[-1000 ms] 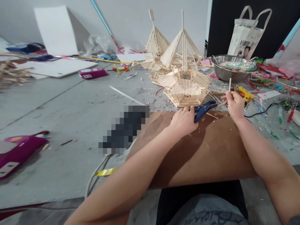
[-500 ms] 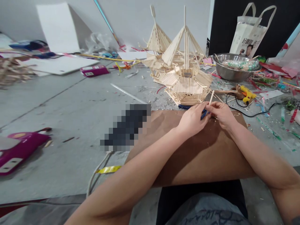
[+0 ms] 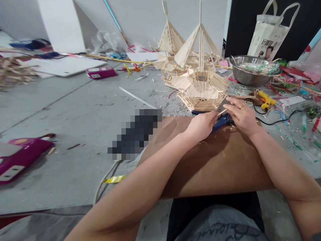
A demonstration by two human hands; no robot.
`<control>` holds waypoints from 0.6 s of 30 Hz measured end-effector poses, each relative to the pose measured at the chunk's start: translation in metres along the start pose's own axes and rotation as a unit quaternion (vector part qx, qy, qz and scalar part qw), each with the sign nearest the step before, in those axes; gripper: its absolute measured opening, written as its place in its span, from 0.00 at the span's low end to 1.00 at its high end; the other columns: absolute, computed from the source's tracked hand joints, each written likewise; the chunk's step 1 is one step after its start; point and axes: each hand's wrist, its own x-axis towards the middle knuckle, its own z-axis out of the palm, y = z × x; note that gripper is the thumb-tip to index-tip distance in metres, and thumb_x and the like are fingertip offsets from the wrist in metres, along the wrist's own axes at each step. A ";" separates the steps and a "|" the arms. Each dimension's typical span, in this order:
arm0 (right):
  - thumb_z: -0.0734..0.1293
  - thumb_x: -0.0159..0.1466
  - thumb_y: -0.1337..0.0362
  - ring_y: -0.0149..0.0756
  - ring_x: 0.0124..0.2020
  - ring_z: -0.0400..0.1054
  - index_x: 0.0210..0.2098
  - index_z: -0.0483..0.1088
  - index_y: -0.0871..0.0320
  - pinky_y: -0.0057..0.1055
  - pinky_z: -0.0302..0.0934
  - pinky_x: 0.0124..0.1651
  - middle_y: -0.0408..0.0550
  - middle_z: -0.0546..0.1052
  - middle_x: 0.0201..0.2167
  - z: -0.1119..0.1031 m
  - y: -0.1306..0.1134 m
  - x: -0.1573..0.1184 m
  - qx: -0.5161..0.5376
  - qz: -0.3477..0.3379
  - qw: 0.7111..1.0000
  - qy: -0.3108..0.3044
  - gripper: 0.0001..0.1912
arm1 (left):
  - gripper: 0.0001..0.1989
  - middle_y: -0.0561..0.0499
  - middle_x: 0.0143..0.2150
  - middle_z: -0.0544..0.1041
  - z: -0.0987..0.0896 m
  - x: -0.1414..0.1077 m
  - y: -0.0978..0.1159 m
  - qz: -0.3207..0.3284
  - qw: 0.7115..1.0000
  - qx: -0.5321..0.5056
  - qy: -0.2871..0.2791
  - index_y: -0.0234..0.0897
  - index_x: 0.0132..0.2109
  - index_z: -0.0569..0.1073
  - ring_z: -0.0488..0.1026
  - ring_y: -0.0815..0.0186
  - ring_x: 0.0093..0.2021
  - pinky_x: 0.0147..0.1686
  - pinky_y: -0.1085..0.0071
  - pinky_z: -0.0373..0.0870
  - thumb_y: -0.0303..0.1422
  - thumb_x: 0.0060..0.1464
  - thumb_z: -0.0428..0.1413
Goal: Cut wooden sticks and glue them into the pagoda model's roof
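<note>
From my feed the biggest thing at risk is the stick-built pavilion model, a tall structure of thin wooden sticks standing on the grey floor just beyond the far edge of the brown cardboard sheet; both hands work right at its base, and I judge that a careless push from either wrist could crack a lower tier or tip the spire into the second model behind it. Next comes the blue-handled cutter, lying on the cardboard's far edge under and between the hands; my left hand is curled closed around its near handle, though I cannot tell how firmly. If it slips while the blades bite, the fingers of the other hand are right in the path. My right hand lies over the tool's far end with fingers loosely spread, index and thumb pinching a thin wooden stick that points towards the left hand. That stick is the smallest worry: pinched so near its end, it could snap or fly off among the offcuts. The yellow glue gun and its black cord lie near the right wrist, and a snag there would drag it.
</note>
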 end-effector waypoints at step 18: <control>0.50 0.66 0.59 0.35 0.33 0.64 0.34 0.71 0.59 0.30 0.56 0.34 0.50 0.75 0.29 0.005 -0.013 -0.001 -0.066 -0.044 0.994 -0.081 0.20 | 0.15 0.45 0.35 0.76 0.005 -0.005 0.011 -0.002 0.976 0.219 0.015 0.35 0.39 0.69 0.73 0.60 0.35 0.26 0.70 0.62 0.33 0.59 0.39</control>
